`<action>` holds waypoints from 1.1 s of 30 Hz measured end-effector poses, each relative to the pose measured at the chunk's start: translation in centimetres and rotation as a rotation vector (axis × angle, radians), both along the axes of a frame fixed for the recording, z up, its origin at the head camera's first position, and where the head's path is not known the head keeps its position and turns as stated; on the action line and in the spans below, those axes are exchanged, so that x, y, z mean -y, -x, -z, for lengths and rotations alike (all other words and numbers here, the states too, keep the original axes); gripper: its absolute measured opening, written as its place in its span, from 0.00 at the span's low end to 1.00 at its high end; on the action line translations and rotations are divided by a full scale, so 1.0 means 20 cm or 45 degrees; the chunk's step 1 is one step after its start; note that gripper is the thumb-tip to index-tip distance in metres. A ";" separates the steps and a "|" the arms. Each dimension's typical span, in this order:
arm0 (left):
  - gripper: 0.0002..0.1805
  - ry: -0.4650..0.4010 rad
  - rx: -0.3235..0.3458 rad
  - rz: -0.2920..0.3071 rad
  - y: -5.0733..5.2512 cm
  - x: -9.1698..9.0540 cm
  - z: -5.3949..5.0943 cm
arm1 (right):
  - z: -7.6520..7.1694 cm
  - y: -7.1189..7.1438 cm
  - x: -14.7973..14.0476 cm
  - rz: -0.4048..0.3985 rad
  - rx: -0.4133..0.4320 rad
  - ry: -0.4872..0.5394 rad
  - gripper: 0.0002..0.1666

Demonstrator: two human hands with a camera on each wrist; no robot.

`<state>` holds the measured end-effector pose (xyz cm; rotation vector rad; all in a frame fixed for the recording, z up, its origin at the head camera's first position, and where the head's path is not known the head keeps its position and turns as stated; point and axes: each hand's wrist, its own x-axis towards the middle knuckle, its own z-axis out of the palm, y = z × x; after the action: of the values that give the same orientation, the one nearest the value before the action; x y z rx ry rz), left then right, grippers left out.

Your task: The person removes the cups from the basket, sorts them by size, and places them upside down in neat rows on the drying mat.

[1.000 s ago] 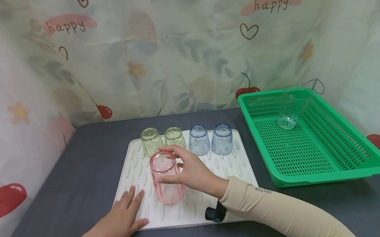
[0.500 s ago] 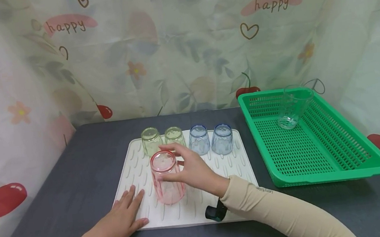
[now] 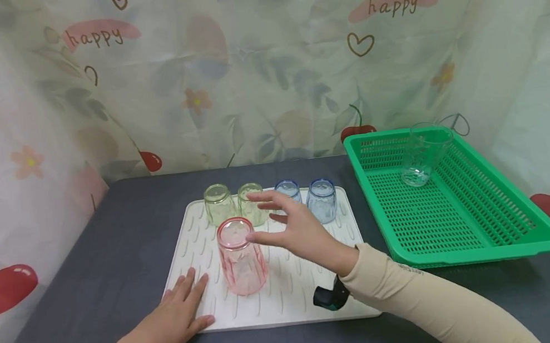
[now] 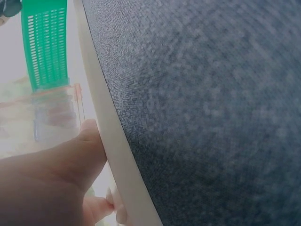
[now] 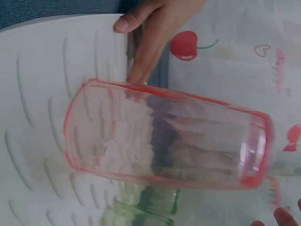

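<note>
A tall pink glass stands upside down on the white ridged drying mat. My right hand is just right of and above it, fingers spread and holding nothing. In the head view its thumb overlaps the glass's upper edge, but in the right wrist view the fingertips are apart from the pink glass. My left hand rests on the mat's front left corner with straight fingers. Behind stand two green glasses and two blue glasses, also upside down; my right hand partly hides one of each.
A green slotted basket stands on the right of the dark table. Inside it, towards the back, is a clear glass. A printed curtain closes off the back and both sides.
My right hand has let go of the pink glass and moved right and slightly back, its fingers wider apart. The glass stays in place. My left hand has not moved.
</note>
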<state>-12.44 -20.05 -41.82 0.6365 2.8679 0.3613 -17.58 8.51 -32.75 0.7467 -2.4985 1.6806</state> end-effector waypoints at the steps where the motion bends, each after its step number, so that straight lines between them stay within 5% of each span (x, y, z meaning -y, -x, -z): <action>1: 0.44 0.001 0.001 0.001 0.00 0.00 0.00 | -0.02 -0.01 -0.02 0.008 -0.011 0.000 0.36; 11: 0.44 0.017 0.007 0.006 0.01 0.00 -0.01 | -0.28 -0.08 -0.28 0.093 -0.224 -0.019 0.29; 18: 0.46 0.026 0.049 0.001 0.01 0.00 -0.01 | -0.39 -0.06 -0.50 0.186 -0.317 0.044 0.27; 25: 0.46 0.004 0.069 0.004 0.01 0.00 -0.02 | -0.43 0.03 -0.75 0.323 -0.420 0.043 0.29; 33: 0.45 -0.013 0.034 0.024 0.00 0.00 -0.01 | -0.38 0.20 -1.05 0.570 -0.389 0.155 0.34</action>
<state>-12.54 -20.03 -41.61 0.6549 2.8347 0.3786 -21.66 29.51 -25.15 0.3600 -2.1297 1.4212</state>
